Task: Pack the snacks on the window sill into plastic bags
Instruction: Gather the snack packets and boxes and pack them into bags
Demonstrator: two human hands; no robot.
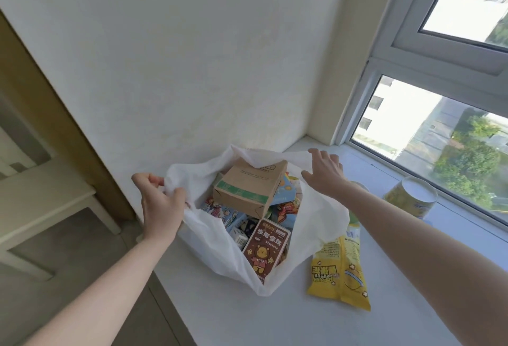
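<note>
Sill: window sill (233,318) ran bottom-right.
Packed: boxes (247,189) filled plastic bag (316,213).
Unpacked: I counted yellow packet (341,271), tub (412,197).
Hands: left hand (162,205) pinched rim, right hand (325,174) spread.

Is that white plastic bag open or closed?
Open: left hand grips the bag rim, mouth gaping, snack boxes visible inside.

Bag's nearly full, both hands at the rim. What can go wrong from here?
1. The cardboard box rides high on the pile; lifting the plastic bag by its rim could tip it out.
2. The left hand grips the rim, but whether the right hand holds it is unclear, so a lift may be lopsided.
3. The popcorn bag and tub lie outside; room looks tight.
</note>
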